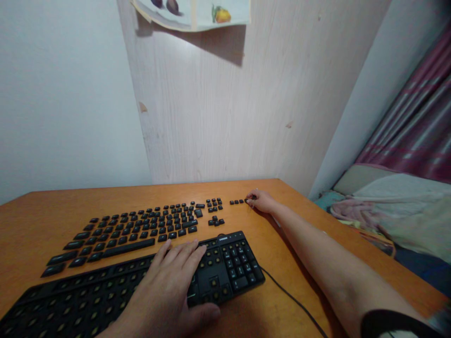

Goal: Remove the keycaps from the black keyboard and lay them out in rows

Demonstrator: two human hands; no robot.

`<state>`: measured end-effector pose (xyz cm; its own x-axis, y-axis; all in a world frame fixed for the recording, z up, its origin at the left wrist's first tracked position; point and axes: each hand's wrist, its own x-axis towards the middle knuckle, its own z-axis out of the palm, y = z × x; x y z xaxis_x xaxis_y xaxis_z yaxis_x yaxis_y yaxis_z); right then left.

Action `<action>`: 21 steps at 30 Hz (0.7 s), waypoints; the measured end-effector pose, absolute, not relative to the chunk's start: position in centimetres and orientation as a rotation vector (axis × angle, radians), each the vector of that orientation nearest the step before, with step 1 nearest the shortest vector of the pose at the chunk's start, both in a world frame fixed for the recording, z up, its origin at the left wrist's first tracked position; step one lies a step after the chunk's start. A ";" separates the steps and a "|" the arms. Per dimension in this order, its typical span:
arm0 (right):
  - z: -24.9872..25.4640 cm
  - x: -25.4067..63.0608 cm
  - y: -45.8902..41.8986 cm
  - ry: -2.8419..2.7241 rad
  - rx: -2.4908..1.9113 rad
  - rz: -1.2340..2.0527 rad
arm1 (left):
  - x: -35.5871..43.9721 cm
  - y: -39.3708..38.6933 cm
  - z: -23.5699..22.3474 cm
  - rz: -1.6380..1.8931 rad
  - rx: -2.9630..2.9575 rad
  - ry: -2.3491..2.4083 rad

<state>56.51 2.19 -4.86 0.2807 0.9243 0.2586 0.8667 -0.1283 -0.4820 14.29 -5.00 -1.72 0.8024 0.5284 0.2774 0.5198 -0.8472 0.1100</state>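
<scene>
A black keyboard (pixel 203 271) lies at a slant along the table's near side. Most of its keycaps are off, showing bare switches; the number pad (pixel 241 263) at its right end still carries keycaps. My left hand (pixel 172 277) rests on the keyboard's middle, fingers stretched out and thumb spread. Loose black keycaps (pixel 141 226) are laid out in rows behind the keyboard, with a long space bar (pixel 128 247) in front. My right hand (pixel 260 201) reaches to the far side, its fingertips pinched on a small black keycap (pixel 247 201) at the right end of a short row.
The brown wooden table (pixel 278 234) meets a pale wall (pixel 218 108) at the back. A black cable (pixel 291 295) runs from the keyboard toward the near edge. A picture sheet (pixel 197 14) hangs above. Bedding (pixel 398 197) and a striped curtain (pixel 419 112) are at the right.
</scene>
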 end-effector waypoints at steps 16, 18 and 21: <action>0.8 51.7 -3.4 -1.339 -1.721 0.133 | 14.4 -5.0 -2.0 0.458 2.933 0.833; 1.5 50.4 -4.6 -1.285 -1.624 0.262 | 14.6 -5.1 -1.6 0.430 2.922 0.835; 2.7 48.2 -6.7 -1.262 -1.496 0.435 | 14.8 -5.3 -1.0 0.404 2.900 0.867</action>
